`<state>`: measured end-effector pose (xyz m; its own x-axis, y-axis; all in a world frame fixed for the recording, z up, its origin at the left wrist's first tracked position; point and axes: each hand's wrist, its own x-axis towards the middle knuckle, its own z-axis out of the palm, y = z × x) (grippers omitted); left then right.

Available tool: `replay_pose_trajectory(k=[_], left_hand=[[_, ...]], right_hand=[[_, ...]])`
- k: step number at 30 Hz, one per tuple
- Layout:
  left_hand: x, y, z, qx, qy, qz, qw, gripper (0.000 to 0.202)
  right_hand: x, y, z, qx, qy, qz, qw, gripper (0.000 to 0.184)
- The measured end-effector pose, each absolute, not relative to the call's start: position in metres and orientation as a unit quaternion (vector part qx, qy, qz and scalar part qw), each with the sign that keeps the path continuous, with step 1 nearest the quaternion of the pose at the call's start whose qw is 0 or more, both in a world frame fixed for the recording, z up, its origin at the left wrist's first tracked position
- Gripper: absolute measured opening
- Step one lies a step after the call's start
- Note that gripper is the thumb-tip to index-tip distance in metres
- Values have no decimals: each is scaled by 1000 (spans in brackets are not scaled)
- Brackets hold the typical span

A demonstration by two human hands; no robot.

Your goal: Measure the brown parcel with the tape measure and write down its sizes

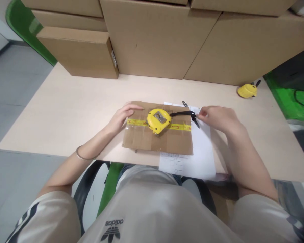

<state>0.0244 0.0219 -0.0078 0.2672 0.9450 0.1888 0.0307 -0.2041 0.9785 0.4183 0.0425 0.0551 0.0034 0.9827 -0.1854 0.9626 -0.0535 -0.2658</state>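
Note:
A flat cardboard box (152,141) with a band of yellow printed tape lies on the table in front of me. On top of it rests a yellow tape measure (158,120) with a metal clip and a black wrist strap (182,113). My left hand (123,116) lies along the box's left edge, fingers stretched out. Just beyond the right edge, my right hand (218,116) has its fingertips pinched at the strap's end; whether they grip it is unclear. A paper sheet with writing (202,152) lies partly under the box. A pen (197,124) crosses beneath the strap.
Large cardboard boxes (157,40) line the table's back, with a smaller carton (78,54) at the left. A second yellow tape measure (247,90) sits at the back right. A green chair (22,27) stands behind the far left corner of the table (53,111).

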Motion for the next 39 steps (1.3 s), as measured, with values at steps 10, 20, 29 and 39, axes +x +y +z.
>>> replay_pose_trajectory(k=[10,20,29,39], left_hand=[[23,25,-11,615,337,458,546,47],[17,24,-11,640,344,425,540,60],[23,29,-16,602,303,449,586,75],[10,30,-11,684,317,409,515,52]], right_hand=[[314,55,113,-245,-924,291,41,62],[302,37,115,-265,-894,354,69,52],[248,16,119,-324,-872,329,163,40],[262,11,112,-375,-892,221,122,36]])
